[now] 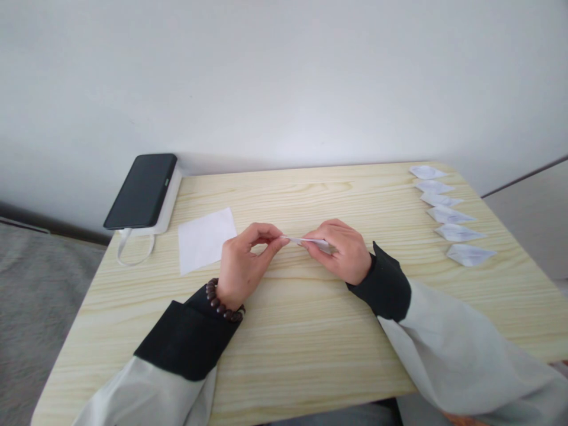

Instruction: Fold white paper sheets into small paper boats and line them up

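Between my hands is a narrow piece of folded white paper (306,239), seen nearly edge-on above the middle of the table. My left hand (248,257) pinches its left tip between thumb and fingertips. The right part of the paper is gripped by my right hand (339,248), whose fingers cover some of it. Close behind my left hand lies a flat white sheet of paper (204,239). Over at the right, several folded paper boats (451,214) stand in a slanting row.
A black phone (142,189) rests on a white box-like device (171,204) at the table's back left, with a white cable (135,260) looping from it. The pale wooden table (284,343) meets a white wall (284,83) behind. Grey fabric (42,307) shows beyond the left edge.
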A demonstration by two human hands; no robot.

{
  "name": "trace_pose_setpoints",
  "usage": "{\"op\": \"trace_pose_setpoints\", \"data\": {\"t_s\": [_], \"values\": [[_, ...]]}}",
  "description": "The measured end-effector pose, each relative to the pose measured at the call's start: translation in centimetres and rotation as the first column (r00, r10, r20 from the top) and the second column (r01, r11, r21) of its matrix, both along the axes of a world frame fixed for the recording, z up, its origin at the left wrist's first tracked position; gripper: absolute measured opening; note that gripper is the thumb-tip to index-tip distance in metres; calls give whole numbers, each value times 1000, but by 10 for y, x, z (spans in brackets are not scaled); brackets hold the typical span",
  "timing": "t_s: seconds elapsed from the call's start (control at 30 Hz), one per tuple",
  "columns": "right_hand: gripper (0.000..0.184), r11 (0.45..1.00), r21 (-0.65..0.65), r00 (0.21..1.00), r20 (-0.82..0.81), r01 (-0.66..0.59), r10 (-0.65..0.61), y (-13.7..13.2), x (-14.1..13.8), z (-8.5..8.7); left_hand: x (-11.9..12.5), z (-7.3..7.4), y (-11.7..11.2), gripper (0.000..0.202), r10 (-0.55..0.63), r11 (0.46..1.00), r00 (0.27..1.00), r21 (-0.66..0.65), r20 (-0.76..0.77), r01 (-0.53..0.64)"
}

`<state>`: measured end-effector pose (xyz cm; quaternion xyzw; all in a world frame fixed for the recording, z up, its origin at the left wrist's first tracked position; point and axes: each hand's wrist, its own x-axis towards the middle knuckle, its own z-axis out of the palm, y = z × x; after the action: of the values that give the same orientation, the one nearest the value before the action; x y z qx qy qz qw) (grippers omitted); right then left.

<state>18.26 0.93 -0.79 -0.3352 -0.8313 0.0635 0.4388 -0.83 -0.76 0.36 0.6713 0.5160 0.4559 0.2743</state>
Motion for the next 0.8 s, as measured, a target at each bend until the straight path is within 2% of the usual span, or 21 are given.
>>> {"op": "trace_pose_setpoints", "data": {"t_s": [0.17,0.33,0.43,0.5,0.6,0.67,0.8], "values": [[3,999,-50,1000,-14,-20,20,-1,1,1,-2,2,1,4,-35,995,999,90,-40,38],[2,990,-140,999,-41,-12,6,-3,2,3,-6,6,0,6,-55,968,985,232,-166,93],[1,985,-171,999,-44,23,-31,-4,2,3,-7,7,0,7,-102,958,977,247,-190,148],[1,983,-180,998,-40,43,-51,-5,3,3,-6,6,1,8,-118,973,984,180,-133,141],[3,983,-175,998,-30,52,-59,-4,3,3,-6,5,4,22,-97,993,989,-53,107,103],[3,986,-162,998,-24,48,-53,-4,3,3,-6,5,7,30,-77,969,970,-213,229,127],[4,990,-136,999,-21,23,-26,-3,4,3,-8,8,10,31,-104,918,967,-352,234,184]]}}
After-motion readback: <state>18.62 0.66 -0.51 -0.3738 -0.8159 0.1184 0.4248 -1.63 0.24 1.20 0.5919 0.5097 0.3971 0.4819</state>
